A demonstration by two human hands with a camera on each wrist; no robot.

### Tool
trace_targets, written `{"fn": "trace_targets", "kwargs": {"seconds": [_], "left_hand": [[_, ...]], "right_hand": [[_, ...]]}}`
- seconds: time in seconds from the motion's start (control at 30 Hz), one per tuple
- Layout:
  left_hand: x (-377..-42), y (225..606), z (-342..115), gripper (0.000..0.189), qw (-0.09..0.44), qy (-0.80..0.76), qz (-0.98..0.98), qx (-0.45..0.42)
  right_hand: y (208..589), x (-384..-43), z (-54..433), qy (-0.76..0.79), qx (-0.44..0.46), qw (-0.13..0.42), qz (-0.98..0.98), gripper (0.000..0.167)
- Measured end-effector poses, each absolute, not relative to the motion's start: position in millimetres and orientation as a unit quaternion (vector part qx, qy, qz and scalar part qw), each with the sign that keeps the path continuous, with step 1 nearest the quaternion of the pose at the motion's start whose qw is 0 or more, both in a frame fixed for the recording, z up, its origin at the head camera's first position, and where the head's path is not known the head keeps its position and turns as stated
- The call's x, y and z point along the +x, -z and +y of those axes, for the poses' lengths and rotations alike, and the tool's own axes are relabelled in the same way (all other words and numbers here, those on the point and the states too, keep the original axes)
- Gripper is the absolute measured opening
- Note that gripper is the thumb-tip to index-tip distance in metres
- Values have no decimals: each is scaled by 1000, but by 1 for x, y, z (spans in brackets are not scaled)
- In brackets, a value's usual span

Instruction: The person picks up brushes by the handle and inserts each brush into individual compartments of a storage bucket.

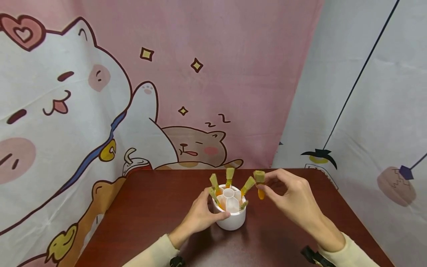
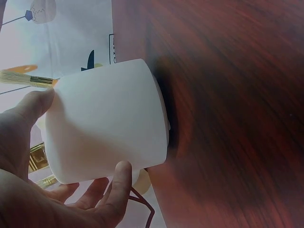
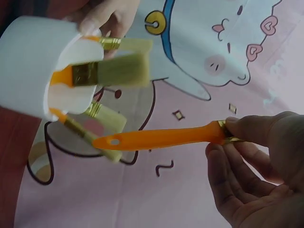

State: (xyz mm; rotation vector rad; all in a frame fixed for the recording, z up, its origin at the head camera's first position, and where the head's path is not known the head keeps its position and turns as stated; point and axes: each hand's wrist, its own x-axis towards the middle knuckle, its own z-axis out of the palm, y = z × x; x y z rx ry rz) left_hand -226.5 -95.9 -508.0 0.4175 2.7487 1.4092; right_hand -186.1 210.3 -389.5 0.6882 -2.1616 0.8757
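Observation:
A white round brush holder (image 1: 231,223) with a divided inside stands on the table. My left hand (image 1: 199,213) grips its left side, thumb at the front rim; in the left wrist view the fingers wrap the white wall (image 2: 107,121). Several paintbrushes (image 1: 229,173) stand in the holder, bristles up and leaning outward. To the right of the rim, my right hand (image 1: 295,196) pinches another paintbrush (image 1: 261,193) near its metal band. That brush points bristles up, its orange handle (image 3: 161,138) hanging down free of the holder in the right wrist view.
Beneath everything is a dark reddish-brown table (image 1: 150,207). A pink and white cloth (image 1: 247,92) with cartoon animals hangs behind its far edge, and a pale cloth (image 1: 367,111) hangs along the right side.

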Motion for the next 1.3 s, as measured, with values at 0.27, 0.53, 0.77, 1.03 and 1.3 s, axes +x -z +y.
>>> {"fn": "trace_targets", "kwargs": {"seconds": [0.27,0.53,0.77,1.03,1.3], "left_hand": [[-226,509,-95,88,9,-445,886,132],[-225,509,-93,94,-6,-440,889,127],[-223,510,-89,92,-23,-439,891,115],[-222,510,-87,92,-33,-431,896,101],[-221,509,-87,95,-31,-428,898,101]], "right_hand": [[387,-179,190,-362,325,374,-789,43],[395,-175,163,-371,386,420,-733,16],[416,-173,149,-357,408,409,-734,13],[441,-171,141,-330,406,390,-758,9],[456,-173,136,-297,407,407,-762,17]]}}
